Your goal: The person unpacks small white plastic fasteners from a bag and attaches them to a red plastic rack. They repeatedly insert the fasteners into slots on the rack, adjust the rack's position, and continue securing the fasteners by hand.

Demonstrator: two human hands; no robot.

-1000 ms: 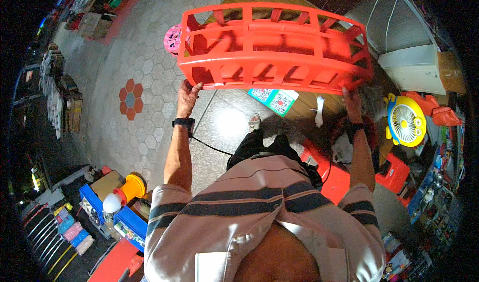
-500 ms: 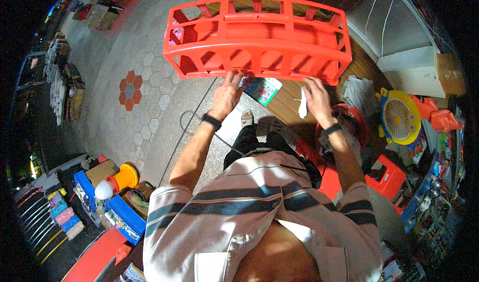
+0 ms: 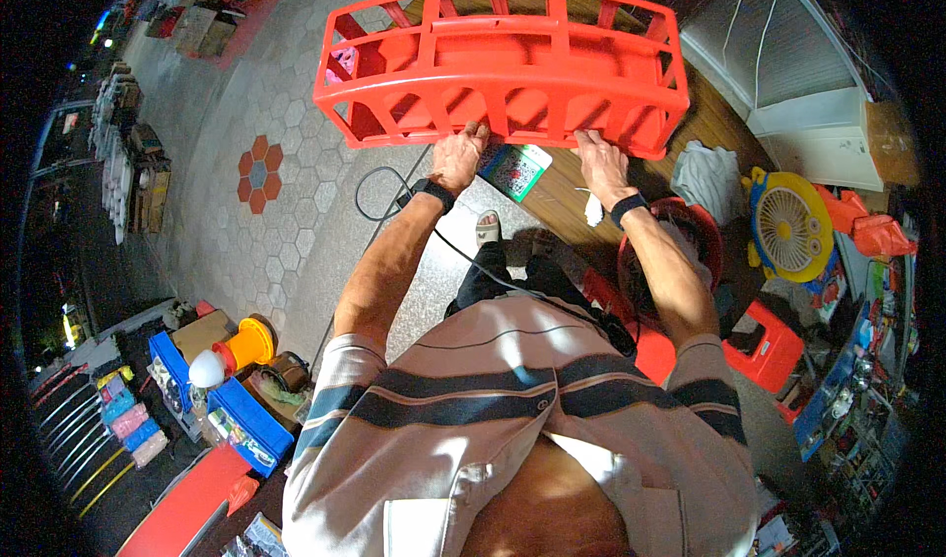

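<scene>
A long red plastic rack (image 3: 493, 55) with openwork sides rests on a brown wooden table (image 3: 572, 185). My left hand (image 3: 458, 158) is closed on its near bottom edge, left of the middle, with the fingertips against the frame. Farther right, my right hand (image 3: 601, 163) grips the same edge, its fingers partly hidden by the hand itself. Between my hands lies a green-edged card (image 3: 516, 173) printed with a square code. A small white object (image 3: 593, 208) sits just below my right wrist; its kind cannot be made out.
Right of the table are a grey cloth (image 3: 706, 173), a red bucket (image 3: 631, 252), a yellow and blue fan (image 3: 790, 226) and a red stool (image 3: 769, 345). A dark cable (image 3: 448, 247) loops past my left wrist. Blue bins (image 3: 246, 429) stand lower left.
Both hands have moved in and closed on the rack's near edge; the right was open beside it. The rack has shifted slightly left and away.
</scene>
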